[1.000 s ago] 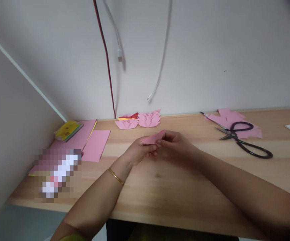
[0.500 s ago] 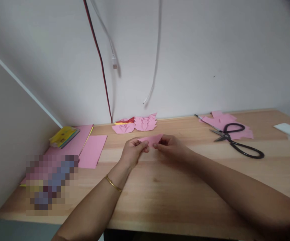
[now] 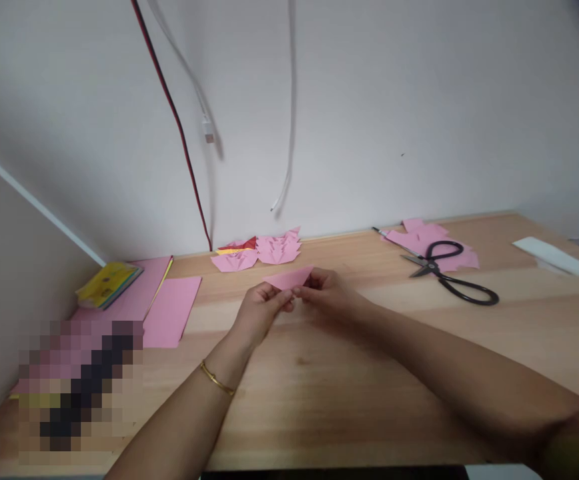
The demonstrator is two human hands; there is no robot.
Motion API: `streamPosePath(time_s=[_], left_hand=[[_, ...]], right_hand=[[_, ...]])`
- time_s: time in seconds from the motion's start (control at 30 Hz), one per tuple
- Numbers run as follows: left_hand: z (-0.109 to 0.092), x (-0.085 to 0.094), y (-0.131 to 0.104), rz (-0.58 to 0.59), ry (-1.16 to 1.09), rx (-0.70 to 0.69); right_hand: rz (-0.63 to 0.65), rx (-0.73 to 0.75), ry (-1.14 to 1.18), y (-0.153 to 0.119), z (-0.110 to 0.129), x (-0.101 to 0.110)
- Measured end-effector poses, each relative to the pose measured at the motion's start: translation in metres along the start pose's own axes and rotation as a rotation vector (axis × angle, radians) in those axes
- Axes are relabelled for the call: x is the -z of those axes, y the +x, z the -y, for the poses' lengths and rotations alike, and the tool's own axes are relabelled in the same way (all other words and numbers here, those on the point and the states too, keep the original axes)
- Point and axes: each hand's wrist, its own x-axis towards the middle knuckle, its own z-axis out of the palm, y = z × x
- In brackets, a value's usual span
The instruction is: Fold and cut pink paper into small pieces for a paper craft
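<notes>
Head view: clock directions are read from the held paper, with 12 o'clock set toward the wall (image 3: 349,120). A small piece of folded pink paper (image 3: 289,277) is held between the two hands, near the middle of the wooden table (image 3: 309,400); whether the table is touched by it cannot be told. Its left part is pinched by the left hand (image 3: 262,307), thumb laid on the near side. Its right end is pinched between thumb and fingers of the right hand (image 3: 327,291); some fingertips are hidden behind the paper. A gold bracelet (image 3: 217,380) is worn on the left wrist, at 7 to 8 o'clock.

Folded pink pieces (image 3: 278,250) are grouped at 10 to 11 o'clock by the wall, a red and yellow strip (image 3: 244,247) set among them. At 9 o'clock a yellow packet (image 3: 107,283) is rested on a large pink sheet (image 3: 129,303); a smaller pink sheet (image 3: 172,313) is placed just beside. At 8 o'clock an object is obscured by pixel blocks. Toward 3 o'clock black-handled scissors (image 3: 432,267), blades parted, are laid partly over pink scraps (image 3: 417,237). Farther out, a white strip (image 3: 554,255) is seen.
</notes>
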Motion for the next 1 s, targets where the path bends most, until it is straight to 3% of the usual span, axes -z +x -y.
streamPosePath(time_s=[0.1, 0.3, 0.53, 0.87, 1.0], left_hand=[[0.003, 0.002, 0.0, 0.006, 0.062, -0.002], [-0.005, 0.004, 0.002, -0.037, 0.055, 0.032], [-0.009, 0.003, 0.002, -0.088, -0.081, -0.008], [-0.017, 0.001, 0.001, -0.119, -0.158, 0.044], [-0.016, 0.001, 0.001, -0.107, -0.123, 0.014]], right_hand=[[0.002, -0.002, 0.01, -0.001, 0.002, -0.001], [-0.143, 0.021, -0.072, 0.0, 0.001, 0.003], [-0.086, 0.05, -0.045, -0.002, 0.003, 0.002], [-0.055, 0.09, -0.14, -0.003, 0.003, 0.002], [-0.098, 0.061, -0.139, -0.003, 0.004, 0.003]])
